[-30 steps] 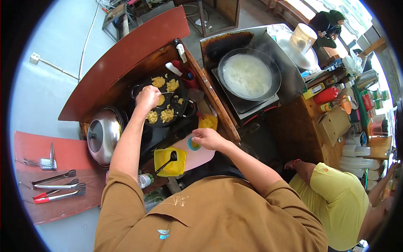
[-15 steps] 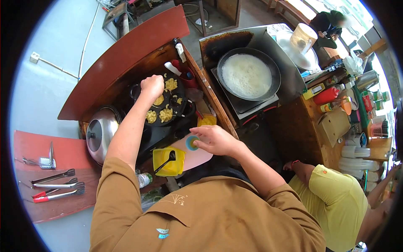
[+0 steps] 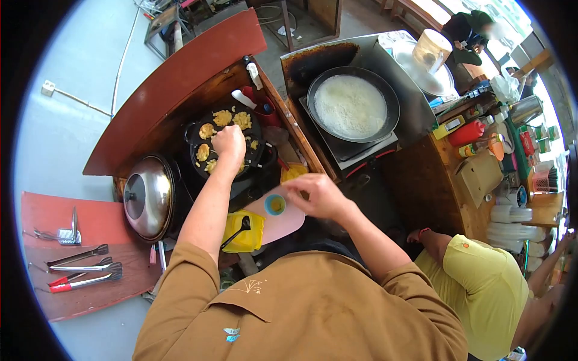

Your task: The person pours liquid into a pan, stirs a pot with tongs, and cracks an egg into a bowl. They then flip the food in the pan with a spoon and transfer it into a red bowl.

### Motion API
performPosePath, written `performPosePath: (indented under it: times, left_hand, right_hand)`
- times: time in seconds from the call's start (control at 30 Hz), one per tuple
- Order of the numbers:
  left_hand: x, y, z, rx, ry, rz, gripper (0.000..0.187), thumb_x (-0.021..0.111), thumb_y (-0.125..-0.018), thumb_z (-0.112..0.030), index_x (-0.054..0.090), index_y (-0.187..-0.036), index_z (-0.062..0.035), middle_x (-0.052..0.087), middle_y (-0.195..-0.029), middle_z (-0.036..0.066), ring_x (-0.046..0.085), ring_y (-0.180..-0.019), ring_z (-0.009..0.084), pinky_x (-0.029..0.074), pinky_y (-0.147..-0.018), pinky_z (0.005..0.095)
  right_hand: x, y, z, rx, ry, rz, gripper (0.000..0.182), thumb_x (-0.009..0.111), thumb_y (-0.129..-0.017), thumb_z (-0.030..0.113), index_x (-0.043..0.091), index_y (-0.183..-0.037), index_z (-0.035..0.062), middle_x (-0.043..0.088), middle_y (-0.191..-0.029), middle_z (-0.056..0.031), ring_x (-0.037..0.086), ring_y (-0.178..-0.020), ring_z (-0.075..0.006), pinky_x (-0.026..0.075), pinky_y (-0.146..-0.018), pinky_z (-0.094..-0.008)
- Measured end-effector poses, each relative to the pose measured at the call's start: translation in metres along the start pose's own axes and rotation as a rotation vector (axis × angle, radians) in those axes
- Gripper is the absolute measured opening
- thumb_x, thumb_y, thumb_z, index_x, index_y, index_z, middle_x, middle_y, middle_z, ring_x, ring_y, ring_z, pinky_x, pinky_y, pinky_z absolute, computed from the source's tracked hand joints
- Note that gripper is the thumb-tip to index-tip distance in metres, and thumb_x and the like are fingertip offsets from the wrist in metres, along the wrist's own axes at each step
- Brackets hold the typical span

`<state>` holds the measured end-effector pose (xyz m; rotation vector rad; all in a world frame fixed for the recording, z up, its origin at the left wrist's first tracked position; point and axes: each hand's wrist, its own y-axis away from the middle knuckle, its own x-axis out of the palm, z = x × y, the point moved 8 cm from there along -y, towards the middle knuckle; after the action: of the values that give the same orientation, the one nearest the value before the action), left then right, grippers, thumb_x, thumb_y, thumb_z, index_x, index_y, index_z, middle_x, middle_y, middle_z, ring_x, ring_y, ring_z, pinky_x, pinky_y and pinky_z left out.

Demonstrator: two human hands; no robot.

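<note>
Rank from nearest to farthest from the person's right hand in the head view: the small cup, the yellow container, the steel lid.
From the right hand:
1. small cup, just beside its fingers.
2. yellow container, lower left, by the board.
3. steel lid, far left.

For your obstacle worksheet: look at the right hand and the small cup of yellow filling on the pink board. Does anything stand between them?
Nothing visible does. The right hand hovers just beside the small cup on the pink board, with only bare board between them. The left hand is away over the moulded pan.
</note>
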<state>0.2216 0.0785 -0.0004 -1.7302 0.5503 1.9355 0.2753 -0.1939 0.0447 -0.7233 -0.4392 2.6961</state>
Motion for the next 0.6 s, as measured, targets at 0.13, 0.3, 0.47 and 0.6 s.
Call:
performPosePath:
  times: [0.13,0.3,0.47,0.6]
  left_hand:
    - [0.011,0.005,0.011,-0.089,0.097,0.011,0.026,0.052,-0.094,-0.012,0.076,-0.091,-0.0020,0.075,-0.094,0.020,0.074,-0.091,0.0373,0.060,-0.078,0.0475]
    - [0.030,0.014,0.030,-0.195,0.261,-0.081,0.016,0.059,-0.086,-0.006,0.074,-0.087,-0.0009,0.074,-0.092,0.021,0.072,-0.089,0.0409,0.059,-0.079,0.0493]
    - [0.030,0.018,0.039,-0.222,0.385,-0.087,0.015,0.061,-0.084,-0.005,0.075,-0.089,-0.0046,0.073,-0.089,0.021,0.072,-0.089,0.0410,0.058,-0.079,0.0482]
    - [0.043,0.014,0.047,-0.215,0.480,-0.111,0.020,0.065,-0.082,-0.009,0.078,-0.098,-0.0094,0.074,-0.090,0.020,0.072,-0.088,0.0387,0.058,-0.080,0.0466]
  right_hand:
    - [0.054,0.056,-0.015,0.181,-0.160,0.333,0.028,0.067,-0.089,0.017,0.070,-0.109,-0.0018,0.071,-0.099,-0.0230,0.069,-0.091,-0.0406,0.056,-0.082,-0.0453]
    - [0.118,0.180,-0.094,0.455,0.001,0.626,0.052,0.061,-0.095,0.041,0.063,-0.127,-0.0001,0.067,-0.122,-0.0241,0.062,-0.115,-0.0410,0.048,-0.101,-0.0474]
    - [0.136,0.224,-0.119,0.659,0.005,0.740,0.069,0.064,-0.089,0.057,0.063,-0.131,0.0017,0.064,-0.130,-0.0225,0.060,-0.121,-0.0394,0.046,-0.106,-0.0454]
    - [0.133,0.224,-0.116,0.640,0.051,0.727,0.068,0.065,-0.089,0.057,0.063,-0.130,0.0025,0.064,-0.130,-0.0220,0.060,-0.120,-0.0389,0.047,-0.105,-0.0454]
